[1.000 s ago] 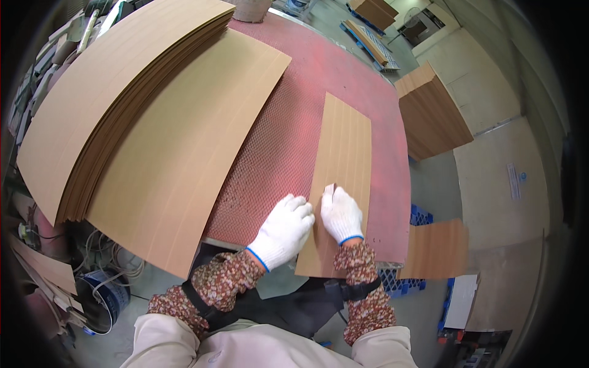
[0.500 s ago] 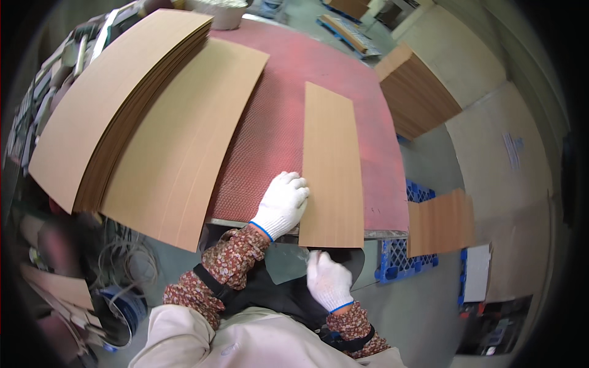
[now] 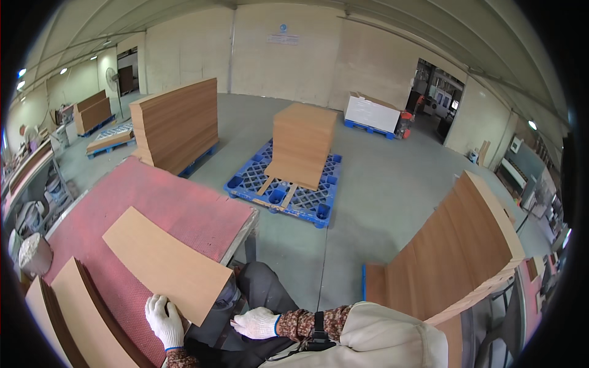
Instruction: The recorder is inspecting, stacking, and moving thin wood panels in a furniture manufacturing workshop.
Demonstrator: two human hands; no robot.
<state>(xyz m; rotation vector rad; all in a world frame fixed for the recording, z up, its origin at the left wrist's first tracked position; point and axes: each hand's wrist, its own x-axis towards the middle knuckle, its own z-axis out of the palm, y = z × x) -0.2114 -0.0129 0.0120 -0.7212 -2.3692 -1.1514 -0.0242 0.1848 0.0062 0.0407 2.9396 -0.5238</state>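
Observation:
A long wood-coloured board (image 3: 169,260) lies on the red textured mat (image 3: 178,202) of the table, its near end jutting past the table edge over my lap. My left hand (image 3: 164,320), in a white knitted glove, rests on the mat along the board's left edge, fingers slightly apart and bent. Just off the board's near end is my right hand (image 3: 254,323), also gloved. Its fingers are curled closed, and what they may hold is too small to make out. Stacked boards (image 3: 92,313) stand left of my left hand.
Beyond the table, a blue pallet (image 3: 245,178) bears a board stack (image 3: 304,144). Another tall stack (image 3: 178,122) is at the table's far side. A large stack (image 3: 448,245) rises on my right. A white-wrapped load (image 3: 371,113) and a doorway (image 3: 435,98) are at the back.
My view has swung up and to the right, showing the room and the stacks. My left hand is still beside the board; my right hand is still near the board's near end.

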